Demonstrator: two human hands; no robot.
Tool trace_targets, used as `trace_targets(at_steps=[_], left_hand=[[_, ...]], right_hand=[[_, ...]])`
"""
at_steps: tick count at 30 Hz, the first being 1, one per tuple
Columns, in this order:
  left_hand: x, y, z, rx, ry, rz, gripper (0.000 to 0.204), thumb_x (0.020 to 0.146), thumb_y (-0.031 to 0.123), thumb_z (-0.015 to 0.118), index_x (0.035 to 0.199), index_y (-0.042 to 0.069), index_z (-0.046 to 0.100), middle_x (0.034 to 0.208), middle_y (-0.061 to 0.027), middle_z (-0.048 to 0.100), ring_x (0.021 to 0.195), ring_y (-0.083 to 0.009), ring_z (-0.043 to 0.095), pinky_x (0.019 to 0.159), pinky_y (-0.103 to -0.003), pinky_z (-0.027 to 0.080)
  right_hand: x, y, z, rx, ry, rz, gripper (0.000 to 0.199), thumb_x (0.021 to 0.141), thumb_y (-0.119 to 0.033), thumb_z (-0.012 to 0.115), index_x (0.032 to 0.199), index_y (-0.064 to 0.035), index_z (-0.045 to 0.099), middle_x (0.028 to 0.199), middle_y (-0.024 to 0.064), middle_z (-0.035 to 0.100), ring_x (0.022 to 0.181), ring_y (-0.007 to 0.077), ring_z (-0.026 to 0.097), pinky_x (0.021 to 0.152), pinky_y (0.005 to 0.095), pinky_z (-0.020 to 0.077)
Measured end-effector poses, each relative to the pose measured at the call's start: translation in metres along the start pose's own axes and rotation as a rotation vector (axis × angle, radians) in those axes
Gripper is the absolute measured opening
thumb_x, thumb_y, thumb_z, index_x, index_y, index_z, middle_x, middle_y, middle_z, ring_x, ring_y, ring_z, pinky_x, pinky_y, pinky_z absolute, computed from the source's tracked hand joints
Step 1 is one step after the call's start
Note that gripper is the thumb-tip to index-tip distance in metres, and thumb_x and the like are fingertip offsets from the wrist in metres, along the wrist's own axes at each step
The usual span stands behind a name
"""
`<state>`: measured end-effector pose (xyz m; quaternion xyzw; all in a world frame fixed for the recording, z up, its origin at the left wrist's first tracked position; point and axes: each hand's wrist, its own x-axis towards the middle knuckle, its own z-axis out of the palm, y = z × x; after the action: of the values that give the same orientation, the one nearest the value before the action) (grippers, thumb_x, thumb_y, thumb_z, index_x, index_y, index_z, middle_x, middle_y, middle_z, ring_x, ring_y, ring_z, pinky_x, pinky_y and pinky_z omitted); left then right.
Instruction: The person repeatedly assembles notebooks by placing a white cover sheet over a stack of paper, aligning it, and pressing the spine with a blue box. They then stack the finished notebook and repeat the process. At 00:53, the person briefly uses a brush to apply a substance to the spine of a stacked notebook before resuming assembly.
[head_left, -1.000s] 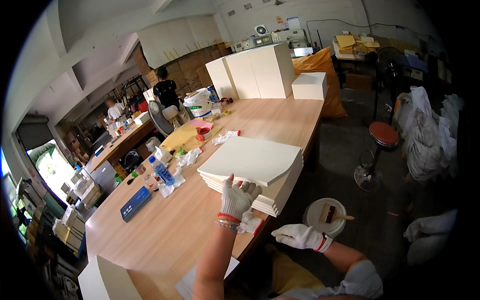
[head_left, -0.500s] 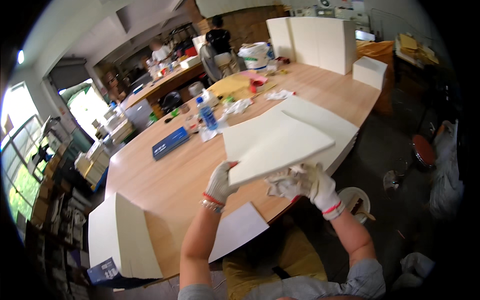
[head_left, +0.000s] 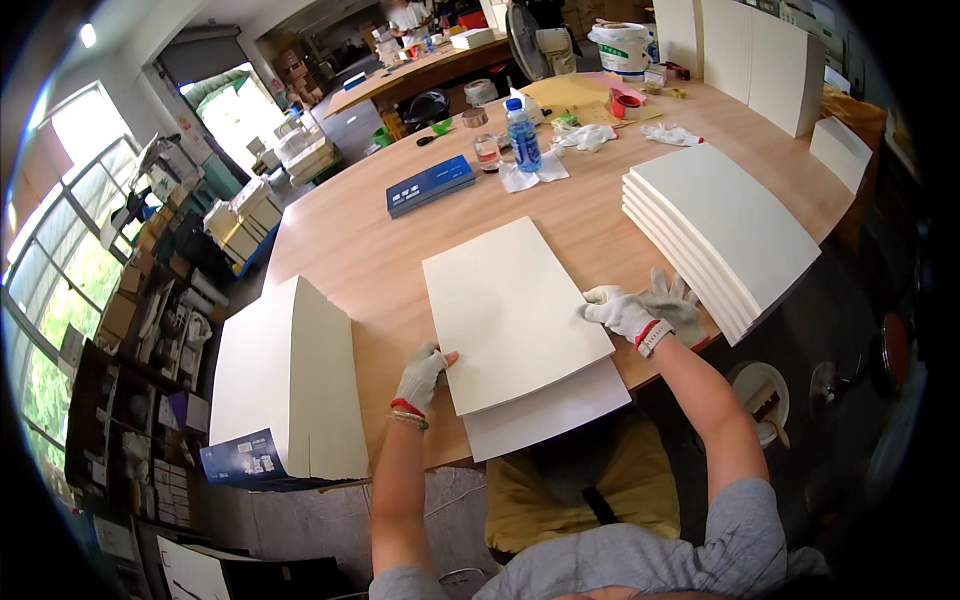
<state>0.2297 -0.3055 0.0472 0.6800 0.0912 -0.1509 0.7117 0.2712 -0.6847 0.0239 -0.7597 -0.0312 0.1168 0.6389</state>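
Observation:
A large white board (head_left: pixel 505 305) lies flat on the wooden table (head_left: pixel 350 250) in front of me, on top of another white sheet (head_left: pixel 560 415) that sticks out past the table's near edge. My left hand (head_left: pixel 422 375), in a white glove, grips the board's near left edge. My gloved right hand (head_left: pixel 622 310) holds the board's right edge. A spare grey glove (head_left: pixel 675 300) lies just beside my right hand. To the right is a stack of white boards (head_left: pixel 725 230).
A tall pile of white boards (head_left: pixel 290 380) stands at my left. Farther back lie a blue flat box (head_left: pixel 430 185), a water bottle (head_left: pixel 522 135), a glass, crumpled tissues and a white bucket (head_left: pixel 625 45). Upright white panels (head_left: pixel 760 55) stand at the back right. People work at a far table.
The board I held tilted in the air half a second ago now lies flat on the table over the lower sheet. My hands have come to its left and right edges.

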Motion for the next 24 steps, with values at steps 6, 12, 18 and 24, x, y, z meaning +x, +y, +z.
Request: trace_targets(at_steps=[6, 12, 18, 24], left_hand=[[0.005, -0.002, -0.006, 0.178, 0.071, 0.011, 0.039, 0.085, 0.018, 0.068, 0.114, -0.005, 0.056, 0.099, -0.0102, 0.066, 0.085, -0.0166, 0.063, 0.074, -0.031, 0.052], [-0.04, -0.03, -0.001, 0.797, 0.391, 0.189, 0.045, 0.083, 0.026, 0.068, 0.119, 0.003, 0.056, 0.106, -0.0152, 0.063, 0.096, -0.0311, 0.06, 0.083, -0.042, 0.048], [-0.12, -0.069, 0.031, 1.025, 0.381, 0.522, 0.068, 0.071, 0.018, 0.077, 0.131, 0.001, 0.049, 0.129, -0.0224, 0.052, 0.121, -0.0379, 0.046, 0.101, -0.044, 0.039], [-0.119, -0.072, 0.03, 0.898, 0.343, 0.5, 0.071, 0.068, 0.014, 0.079, 0.131, -0.001, 0.05, 0.132, -0.0226, 0.051, 0.125, -0.0389, 0.043, 0.105, -0.043, 0.036]], right_hand=[[0.006, 0.006, 0.003, -0.076, 0.045, -0.001, 0.049, 0.086, -0.023, 0.071, 0.12, 0.0086, 0.055, 0.107, 0.0114, 0.067, 0.093, 0.0135, 0.062, 0.082, 0.0243, 0.0486], [-0.001, -0.004, 0.005, -0.156, -0.015, -0.044, 0.049, 0.086, -0.023, 0.07, 0.121, 0.0087, 0.055, 0.111, 0.013, 0.067, 0.096, 0.0176, 0.063, 0.083, 0.0273, 0.0494], [-0.002, -0.007, -0.003, -0.448, -0.03, -0.077, 0.05, 0.085, -0.035, 0.068, 0.118, 0.0013, 0.06, 0.104, 0.0142, 0.069, 0.092, 0.0211, 0.065, 0.081, 0.0308, 0.0495], [-0.006, -0.014, 0.0, -0.504, 0.007, -0.04, 0.052, 0.083, -0.037, 0.069, 0.12, -0.0016, 0.06, 0.104, 0.0126, 0.069, 0.092, 0.0222, 0.066, 0.079, 0.0318, 0.0496]])
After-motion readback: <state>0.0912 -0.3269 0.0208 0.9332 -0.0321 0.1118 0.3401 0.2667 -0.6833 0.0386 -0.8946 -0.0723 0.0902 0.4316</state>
